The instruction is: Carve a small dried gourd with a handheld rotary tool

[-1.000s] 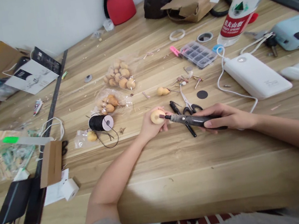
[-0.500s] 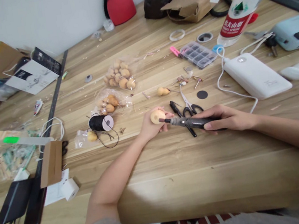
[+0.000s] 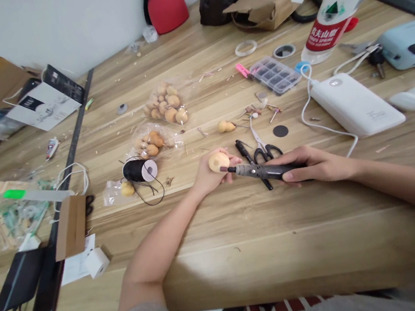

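Note:
My left hand (image 3: 207, 174) is closed around a small pale gourd (image 3: 218, 161), its round face turned up. In my right hand (image 3: 312, 164) lies a black rotary tool (image 3: 268, 171), pointing left. The tool's brown sanding tip meets the lower right edge of the gourd. Beneath and behind the tool lie a black pen (image 3: 244, 150) and scissors (image 3: 263, 148) with black handles. Just beyond is another small gourd (image 3: 225, 126) with a thin metal rod at its neck. Several small grinding bits (image 3: 255, 111) are scattered near it.
Left of my hands stand a spool of black cord (image 3: 137, 171) and bags of small gourds (image 3: 166, 104). A white power bank (image 3: 358, 104), a water bottle (image 3: 328, 23) and a compartment box (image 3: 274, 75) are on the right. A cardboard box (image 3: 70, 227) lies far left.
The tool's tip has shifted slightly down and left against the gourd's edge. Both hands otherwise keep their places and their holds.

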The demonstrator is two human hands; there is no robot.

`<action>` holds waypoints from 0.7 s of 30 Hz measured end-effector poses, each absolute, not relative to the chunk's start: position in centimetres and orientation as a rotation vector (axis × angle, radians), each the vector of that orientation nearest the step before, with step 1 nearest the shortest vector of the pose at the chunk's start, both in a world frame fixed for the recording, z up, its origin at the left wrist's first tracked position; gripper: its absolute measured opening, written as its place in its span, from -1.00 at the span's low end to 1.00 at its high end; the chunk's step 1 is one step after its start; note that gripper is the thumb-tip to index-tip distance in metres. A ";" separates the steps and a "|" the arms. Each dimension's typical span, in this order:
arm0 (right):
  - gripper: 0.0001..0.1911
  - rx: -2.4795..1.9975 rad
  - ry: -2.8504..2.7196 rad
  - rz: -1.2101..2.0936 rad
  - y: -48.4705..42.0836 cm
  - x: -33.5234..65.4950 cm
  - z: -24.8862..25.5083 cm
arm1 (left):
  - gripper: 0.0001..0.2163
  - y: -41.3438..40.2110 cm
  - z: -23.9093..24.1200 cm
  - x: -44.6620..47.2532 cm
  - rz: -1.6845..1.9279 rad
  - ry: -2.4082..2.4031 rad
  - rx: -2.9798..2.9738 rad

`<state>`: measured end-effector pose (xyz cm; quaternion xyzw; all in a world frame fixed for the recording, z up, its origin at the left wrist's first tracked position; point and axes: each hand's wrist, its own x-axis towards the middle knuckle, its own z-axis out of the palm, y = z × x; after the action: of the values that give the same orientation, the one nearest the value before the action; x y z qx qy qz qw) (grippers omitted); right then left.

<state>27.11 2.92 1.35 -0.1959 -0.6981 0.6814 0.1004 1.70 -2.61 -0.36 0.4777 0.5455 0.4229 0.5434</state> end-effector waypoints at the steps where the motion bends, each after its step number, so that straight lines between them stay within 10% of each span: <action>1: -0.58 -0.582 -2.059 2.009 2.9 27.1 1.3 | -0.64 -2.6 -0.3 1.7 1.006 1.295 1.132; 21: -0.62 -0.551 -2.051 1.991 2.9 27.1 1.5 | -0.64 -2.5 -0.6 1.5 1.003 1.225 1.141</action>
<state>27.10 2.94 1.50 -0.1882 -0.6999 0.6794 0.1149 1.55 -2.54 -0.56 0.4843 0.5198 0.4257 0.5605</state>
